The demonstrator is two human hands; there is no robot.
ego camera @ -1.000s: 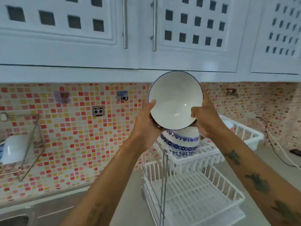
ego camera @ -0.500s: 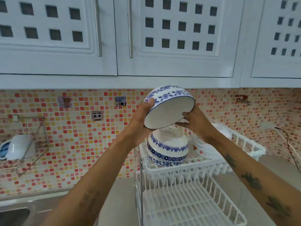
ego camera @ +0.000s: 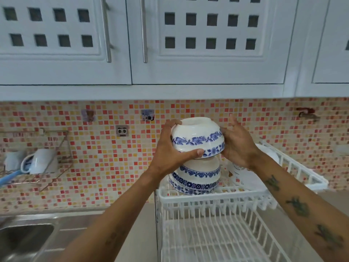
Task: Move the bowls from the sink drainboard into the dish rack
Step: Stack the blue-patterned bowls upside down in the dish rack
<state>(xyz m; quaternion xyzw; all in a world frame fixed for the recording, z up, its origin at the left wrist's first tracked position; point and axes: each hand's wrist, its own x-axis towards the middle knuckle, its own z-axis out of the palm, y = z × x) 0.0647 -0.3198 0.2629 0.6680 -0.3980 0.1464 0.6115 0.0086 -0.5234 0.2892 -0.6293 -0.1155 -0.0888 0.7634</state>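
The white ceramic bowl with blue flower band (ego camera: 198,138) is now turned upside down – both hands, left hand (ego camera: 171,148) and right hand (ego camera: 237,143), grip its sides just above the stacked bowls (ego camera: 195,178) in the white plastic dish rack (ego camera: 217,195) – nearly placed.

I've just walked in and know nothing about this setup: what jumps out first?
A blue-and-white bowl, upside down, held by the left hand and right hand above a stack of matching bowls in the white dish rack's upper tier. Behind runs a wall of pink, red and yellow mosaic tiles.
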